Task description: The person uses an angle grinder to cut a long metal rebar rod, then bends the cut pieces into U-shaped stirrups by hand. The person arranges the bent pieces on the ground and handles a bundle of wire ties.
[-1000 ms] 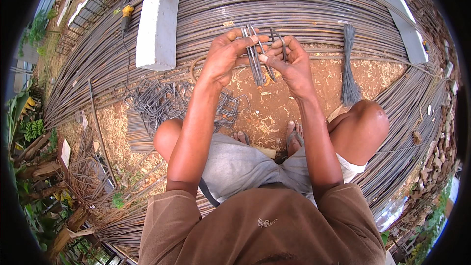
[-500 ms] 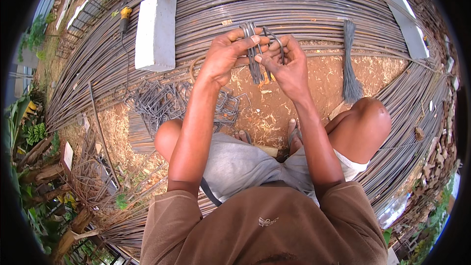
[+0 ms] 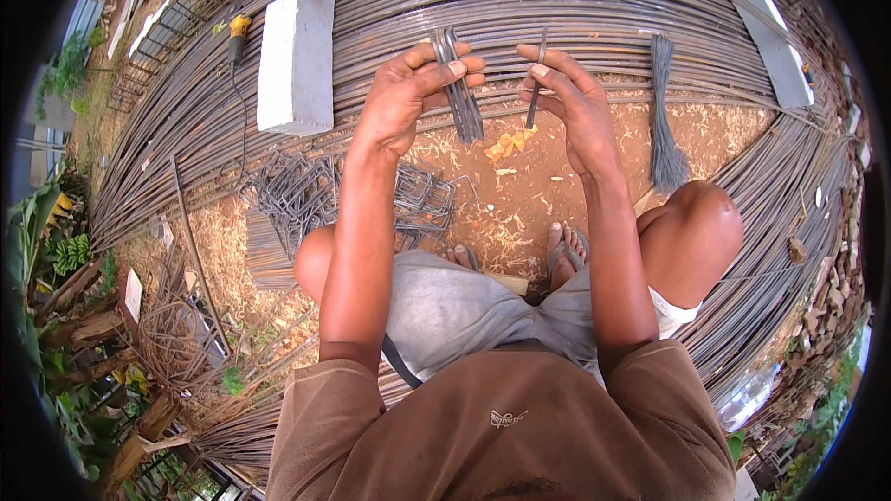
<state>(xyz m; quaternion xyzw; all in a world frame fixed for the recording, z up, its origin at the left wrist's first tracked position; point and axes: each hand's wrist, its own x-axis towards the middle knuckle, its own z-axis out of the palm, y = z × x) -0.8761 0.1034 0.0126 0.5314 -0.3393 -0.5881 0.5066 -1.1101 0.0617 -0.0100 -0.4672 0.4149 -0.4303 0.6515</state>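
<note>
My left hand (image 3: 397, 100) is closed on a small stack of bent steel rebar stirrups (image 3: 467, 113), pinched between thumb and fingers and seen almost edge-on. To its right, my right hand (image 3: 583, 109) grips a single rebar stirrup (image 3: 533, 104), also edge-on, so its full outline is hidden. A gap separates the two hands, both raised over the bare soil. Below my left forearm lies a tangled pile of square stirrups (image 3: 299, 193) on the ground.
Long rebar rods (image 3: 501, 0) run across the far side beneath a pale block (image 3: 295, 60) and another block (image 3: 763, 32). A bundle of tie wire (image 3: 662, 116) lies at right. A yellow corded power tool (image 3: 238, 32) rests on the rods at left.
My hands have moved apart. The single stirrup in my right hand has come away from the stack in my left and turned edge-on.
</note>
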